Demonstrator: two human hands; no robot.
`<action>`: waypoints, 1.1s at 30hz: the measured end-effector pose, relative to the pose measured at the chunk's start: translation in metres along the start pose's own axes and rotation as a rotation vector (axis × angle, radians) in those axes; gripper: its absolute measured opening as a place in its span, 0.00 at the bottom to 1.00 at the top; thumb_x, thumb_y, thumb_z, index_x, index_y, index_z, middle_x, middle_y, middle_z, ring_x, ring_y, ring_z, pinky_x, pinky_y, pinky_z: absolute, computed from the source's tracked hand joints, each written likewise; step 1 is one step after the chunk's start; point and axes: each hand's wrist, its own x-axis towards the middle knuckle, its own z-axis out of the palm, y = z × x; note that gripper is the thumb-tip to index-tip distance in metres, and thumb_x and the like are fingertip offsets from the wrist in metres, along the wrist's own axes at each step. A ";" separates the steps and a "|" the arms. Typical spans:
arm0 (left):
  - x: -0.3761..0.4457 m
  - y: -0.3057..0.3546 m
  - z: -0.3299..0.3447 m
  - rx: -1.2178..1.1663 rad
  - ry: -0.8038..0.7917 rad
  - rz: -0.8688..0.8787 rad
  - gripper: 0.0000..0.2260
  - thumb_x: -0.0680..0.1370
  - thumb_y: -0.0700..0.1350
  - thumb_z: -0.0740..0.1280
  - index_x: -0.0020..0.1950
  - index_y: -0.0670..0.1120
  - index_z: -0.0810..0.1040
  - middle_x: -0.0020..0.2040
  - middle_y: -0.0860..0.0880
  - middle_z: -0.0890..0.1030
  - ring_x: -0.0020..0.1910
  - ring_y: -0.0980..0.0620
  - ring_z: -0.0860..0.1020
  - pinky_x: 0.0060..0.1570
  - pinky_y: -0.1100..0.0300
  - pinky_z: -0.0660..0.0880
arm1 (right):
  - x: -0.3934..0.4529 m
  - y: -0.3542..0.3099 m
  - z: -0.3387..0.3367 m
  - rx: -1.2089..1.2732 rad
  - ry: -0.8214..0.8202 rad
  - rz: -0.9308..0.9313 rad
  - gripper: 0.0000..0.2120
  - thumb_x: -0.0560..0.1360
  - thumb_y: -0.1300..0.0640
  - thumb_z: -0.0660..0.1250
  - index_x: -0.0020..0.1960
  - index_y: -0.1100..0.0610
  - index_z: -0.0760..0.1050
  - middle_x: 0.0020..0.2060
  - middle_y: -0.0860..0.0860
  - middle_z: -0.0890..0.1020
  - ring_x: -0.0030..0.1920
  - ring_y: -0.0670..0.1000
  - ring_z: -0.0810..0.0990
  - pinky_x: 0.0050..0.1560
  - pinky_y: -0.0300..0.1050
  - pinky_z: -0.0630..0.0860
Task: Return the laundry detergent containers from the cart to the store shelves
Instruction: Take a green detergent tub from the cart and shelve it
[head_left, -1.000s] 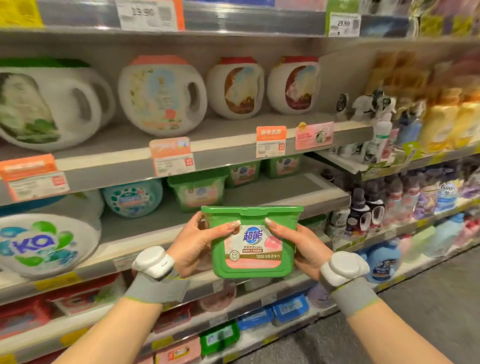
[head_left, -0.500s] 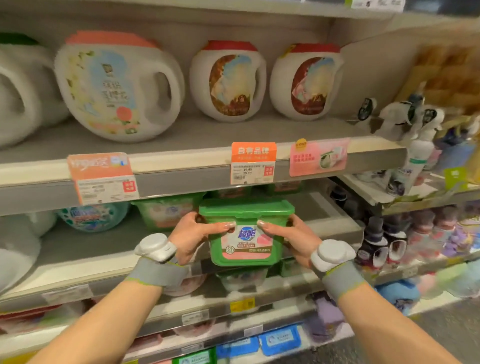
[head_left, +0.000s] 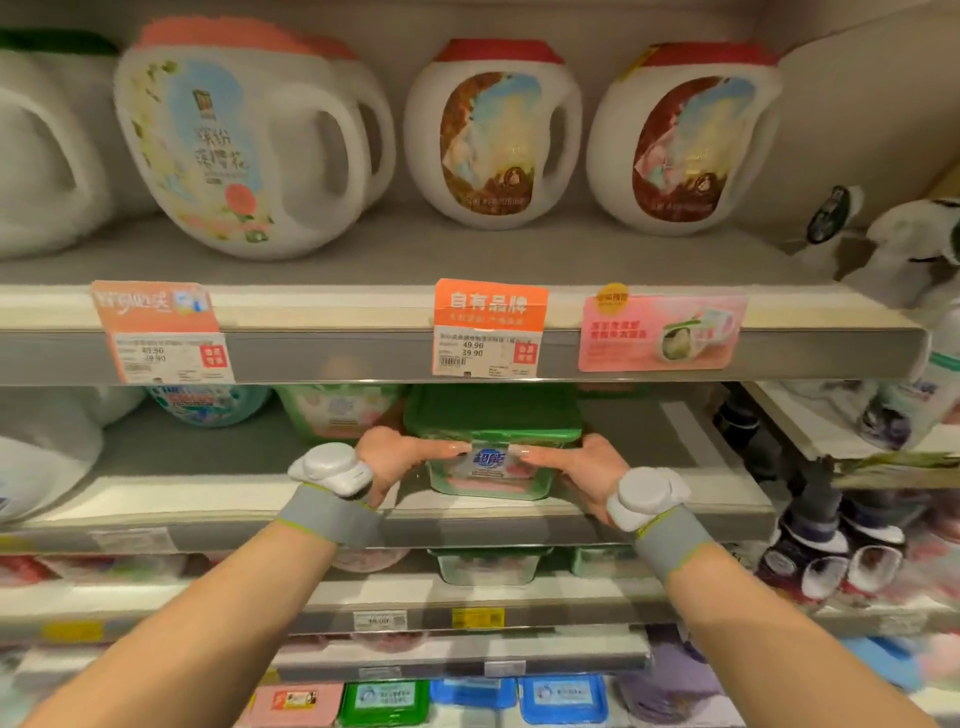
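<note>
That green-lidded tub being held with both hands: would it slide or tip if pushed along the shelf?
The green-lidded detergent tub looks rigid and squat, so probably slides, not tips. Both hands, left and right, grip it, hinting at some weight.

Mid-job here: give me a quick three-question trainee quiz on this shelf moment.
1. True or false: only the left hand grips the green detergent box.
2. Where is the box? A) top shelf with the white jugs B) shelf under the orange price tag C) cart
3. What colour are the caps of the two jugs above that tag?

Key: 1 false, the right hand grips it too; 2 B; 3 red.
</note>
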 end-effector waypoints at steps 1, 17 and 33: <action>-0.004 0.004 -0.001 0.018 -0.029 -0.025 0.32 0.53 0.51 0.84 0.52 0.39 0.83 0.49 0.44 0.86 0.52 0.45 0.83 0.61 0.50 0.76 | -0.006 -0.006 -0.001 -0.003 0.001 -0.003 0.28 0.62 0.61 0.81 0.59 0.66 0.78 0.52 0.61 0.84 0.54 0.59 0.83 0.59 0.55 0.79; 0.006 0.006 0.009 -0.137 0.165 0.100 0.13 0.74 0.49 0.73 0.46 0.40 0.77 0.48 0.38 0.83 0.50 0.40 0.83 0.55 0.49 0.79 | -0.006 -0.009 0.000 0.127 0.248 -0.095 0.12 0.77 0.58 0.68 0.59 0.60 0.75 0.62 0.59 0.78 0.61 0.62 0.77 0.44 0.49 0.83; 0.029 0.001 0.035 -0.350 0.119 0.177 0.03 0.78 0.42 0.68 0.47 0.45 0.75 0.49 0.47 0.80 0.49 0.50 0.80 0.61 0.50 0.76 | 0.043 -0.010 0.007 0.155 0.286 -0.125 0.18 0.78 0.47 0.65 0.63 0.56 0.70 0.64 0.57 0.75 0.64 0.59 0.76 0.61 0.55 0.77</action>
